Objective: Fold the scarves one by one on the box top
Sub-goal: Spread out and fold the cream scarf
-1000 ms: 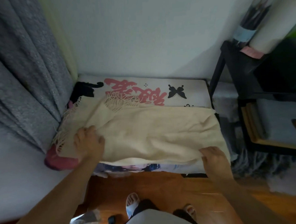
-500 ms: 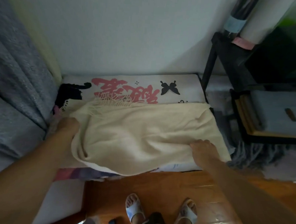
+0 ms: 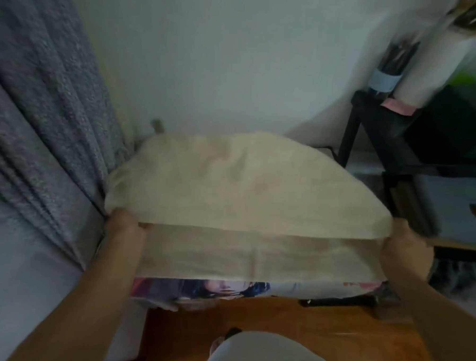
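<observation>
Left hand (image 3: 124, 225) and right hand (image 3: 406, 244) each pinch one end of the cream scarf (image 3: 244, 186), holding it raised above the box (image 3: 294, 289).

Cream scarf (image 3: 244, 186), folded double, spread over box top (image 3: 294, 289)

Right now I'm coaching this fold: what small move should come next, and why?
Probably carry the lifted edge forward and lay it down flat. The left hand and right hand each grip a near corner of the cream scarf, which is raised and billowing above its lower layer over the box, so the fold isn't set yet.
</observation>
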